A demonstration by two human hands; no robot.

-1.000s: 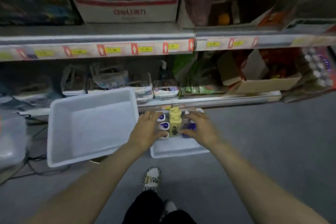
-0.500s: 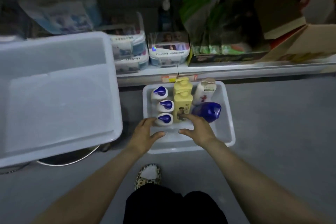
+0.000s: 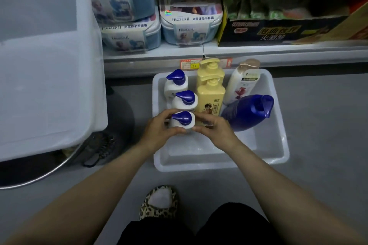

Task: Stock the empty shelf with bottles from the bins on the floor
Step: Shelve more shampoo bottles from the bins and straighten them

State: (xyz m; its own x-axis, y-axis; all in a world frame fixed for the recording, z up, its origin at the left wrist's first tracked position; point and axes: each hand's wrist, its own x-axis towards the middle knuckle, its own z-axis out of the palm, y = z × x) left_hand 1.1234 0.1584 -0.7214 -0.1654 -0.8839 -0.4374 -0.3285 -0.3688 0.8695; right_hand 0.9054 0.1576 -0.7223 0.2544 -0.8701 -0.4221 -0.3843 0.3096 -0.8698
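A white bin (image 3: pixel 276 153) sits on the grey floor and holds several bottles. Three small white bottles with blue caps stand in a row on its left side. My left hand (image 3: pixel 159 129) and my right hand (image 3: pixel 216 128) both clasp the nearest white bottle (image 3: pixel 182 120) from either side. Two yellow pump bottles (image 3: pixel 211 95) stand in the middle. A white bottle with a tan cap (image 3: pixel 244 81) leans at the back right. A large blue bottle (image 3: pixel 249 112) lies on its side at the right.
A big empty white bin (image 3: pixel 49 65) stands raised at the left. The lowest shelf (image 3: pixel 258 51) behind carries Frozen II storage boxes (image 3: pixel 189 24) and a dark carton (image 3: pixel 278 30). A leopard-print shoe (image 3: pixel 159 203) is on the floor below the bin.
The camera has dropped closer to the bin. Both hands moved from the bin's near edge onto the nearest white bottle and closed around it.
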